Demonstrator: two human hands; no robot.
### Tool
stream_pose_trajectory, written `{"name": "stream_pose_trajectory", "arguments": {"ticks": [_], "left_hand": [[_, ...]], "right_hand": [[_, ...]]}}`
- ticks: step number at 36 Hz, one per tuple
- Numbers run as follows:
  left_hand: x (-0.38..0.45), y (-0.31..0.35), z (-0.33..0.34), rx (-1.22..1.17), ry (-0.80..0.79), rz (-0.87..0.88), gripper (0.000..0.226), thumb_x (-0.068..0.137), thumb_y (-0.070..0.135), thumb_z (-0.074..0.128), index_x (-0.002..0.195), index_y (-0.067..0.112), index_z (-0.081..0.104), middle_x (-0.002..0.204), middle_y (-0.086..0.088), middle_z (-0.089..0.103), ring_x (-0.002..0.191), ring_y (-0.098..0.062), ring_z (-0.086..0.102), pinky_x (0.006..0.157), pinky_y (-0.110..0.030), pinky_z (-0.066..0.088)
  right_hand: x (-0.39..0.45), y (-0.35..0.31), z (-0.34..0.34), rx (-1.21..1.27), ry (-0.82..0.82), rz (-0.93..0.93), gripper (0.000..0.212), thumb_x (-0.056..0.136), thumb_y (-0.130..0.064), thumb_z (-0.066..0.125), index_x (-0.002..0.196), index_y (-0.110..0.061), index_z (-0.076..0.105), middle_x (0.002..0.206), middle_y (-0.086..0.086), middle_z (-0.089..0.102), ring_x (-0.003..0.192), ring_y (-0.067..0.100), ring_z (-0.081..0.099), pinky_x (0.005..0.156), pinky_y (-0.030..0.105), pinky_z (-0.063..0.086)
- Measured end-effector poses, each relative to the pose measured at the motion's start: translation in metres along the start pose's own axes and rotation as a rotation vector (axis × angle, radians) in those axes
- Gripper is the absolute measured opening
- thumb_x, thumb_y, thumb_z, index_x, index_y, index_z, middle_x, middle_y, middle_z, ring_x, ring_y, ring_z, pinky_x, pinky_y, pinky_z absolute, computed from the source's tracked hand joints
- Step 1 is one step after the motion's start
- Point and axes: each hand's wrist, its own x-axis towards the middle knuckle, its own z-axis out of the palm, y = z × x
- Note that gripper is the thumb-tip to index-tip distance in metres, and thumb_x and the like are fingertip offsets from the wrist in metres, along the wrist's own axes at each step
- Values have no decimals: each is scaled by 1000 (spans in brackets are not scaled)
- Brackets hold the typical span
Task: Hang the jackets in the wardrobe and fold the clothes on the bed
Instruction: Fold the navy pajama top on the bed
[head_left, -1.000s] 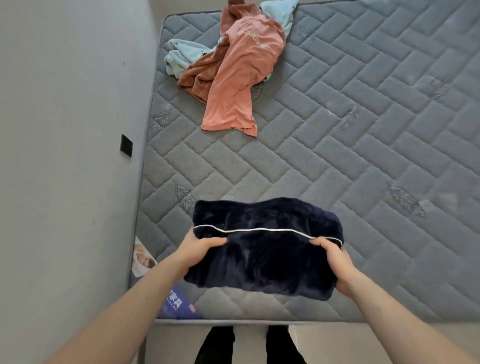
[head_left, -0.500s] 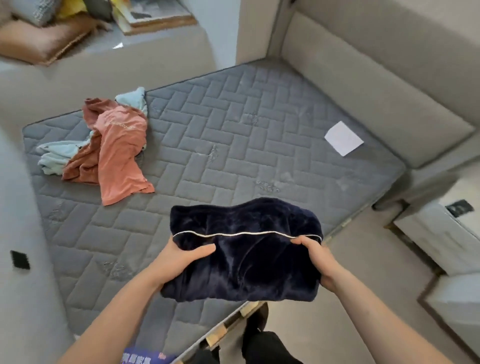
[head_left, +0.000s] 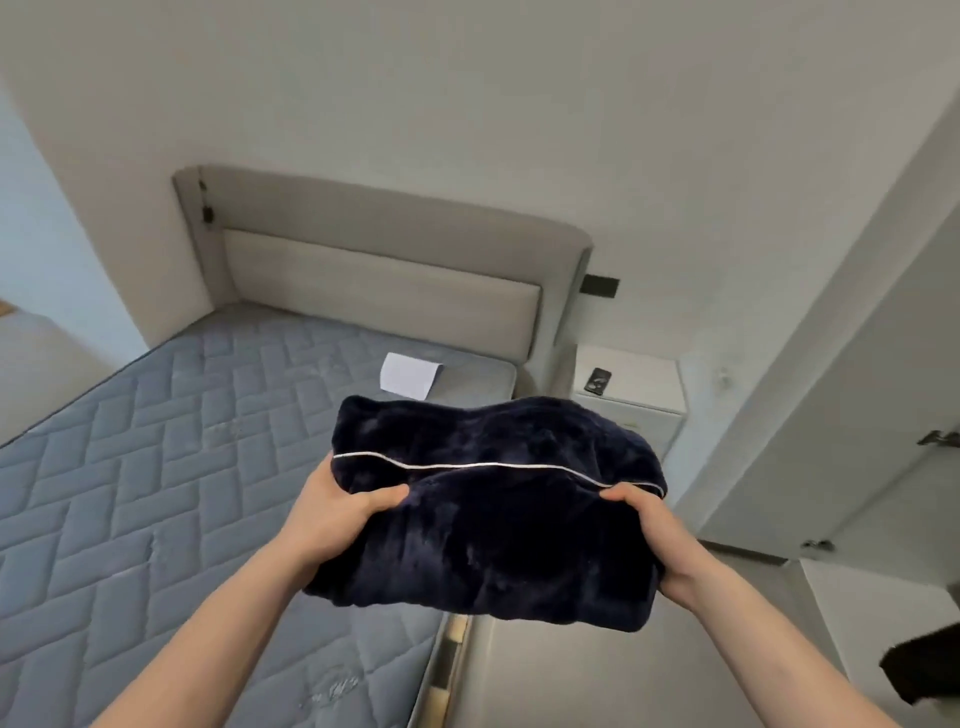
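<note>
Above bed edge, folded navy plush garment with thin white piping (head_left: 488, 509) held in air, clear of grey quilted mattress (head_left: 156, 467). Left hand (head_left: 332, 525) grips garment's left end, thumb on top. Right hand (head_left: 660, 540) grips right end, fingers curled under. White paper sheet (head_left: 408, 375) lies on mattress near beige padded headboard (head_left: 384, 280). White bedside cabinet (head_left: 631, 392) beside bed.
</note>
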Motion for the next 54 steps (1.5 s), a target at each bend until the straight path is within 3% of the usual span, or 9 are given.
{"name": "stream_pose_trajectory", "arguments": {"ticks": [11, 20, 26, 32, 36, 41, 48, 51, 54], "left_hand": [[86, 148, 228, 19, -230, 160, 48, 59, 36, 88, 104, 30, 74, 100, 10, 78, 90, -8, 74, 81, -34, 56], [131, 254, 376, 13, -366, 301, 26, 77, 21, 87, 97, 33, 76, 99, 7, 78, 90, -10, 75, 80, -35, 56], [164, 322, 466, 0, -461, 380, 26, 77, 20, 86, 100, 29, 77, 97, 9, 79, 86, -8, 75, 75, -32, 55], [199, 379, 544, 4, -576, 484, 26, 81, 19, 83, 85, 44, 76, 90, 13, 78, 78, -3, 74, 69, -27, 53], [230, 411, 597, -13, -661, 524, 28, 81, 19, 83, 83, 46, 74, 88, 15, 77, 76, -1, 73, 68, -28, 53], [270, 447, 663, 3, -791, 523, 22, 79, 21, 85, 98, 28, 76, 94, 9, 78, 83, -8, 75, 73, -32, 55], [293, 491, 760, 24, -963, 550, 29, 78, 25, 86, 104, 30, 73, 93, 10, 78, 93, -14, 73, 74, -30, 55], [289, 508, 797, 37, -1041, 543, 33, 79, 25, 86, 108, 27, 72, 101, 6, 77, 96, -16, 72, 73, -29, 54], [280, 524, 835, 26, -1116, 541, 34, 80, 25, 85, 111, 24, 72, 105, 2, 77, 98, -18, 73, 77, -31, 56]], "right_hand": [[-3, -72, -234, 179, 211, -122, 48, 72, -40, 72, 114, -17, 76, 111, 16, 76, 99, 34, 75, 81, 41, 58], [-10, -136, -383, 224, 345, -250, 45, 76, -42, 69, 112, -17, 78, 113, 16, 75, 103, 35, 73, 96, 48, 56], [-16, -174, -458, 320, 510, -361, 51, 73, -40, 71, 119, -19, 74, 115, 16, 75, 107, 38, 71, 98, 54, 54], [-16, -206, -506, 415, 712, -415, 50, 70, -38, 74, 116, -19, 73, 103, 12, 78, 95, 35, 75, 76, 43, 59], [-15, -226, -536, 464, 851, -449, 36, 72, -36, 75, 104, -20, 73, 82, 5, 79, 68, 25, 77, 54, 32, 58], [-13, -245, -572, 483, 1017, -450, 45, 64, -39, 78, 105, -20, 74, 88, 5, 80, 86, 31, 76, 70, 39, 58], [-26, -265, -612, 509, 1225, -447, 52, 61, -42, 77, 108, -21, 74, 101, 8, 78, 98, 34, 71, 92, 49, 55], [-41, -271, -630, 520, 1314, -427, 55, 64, -41, 76, 115, -20, 71, 108, 9, 75, 100, 34, 70, 91, 48, 55], [-58, -277, -653, 515, 1389, -427, 53, 66, -38, 76, 116, -19, 70, 106, 9, 76, 98, 33, 70, 77, 41, 54]]}}
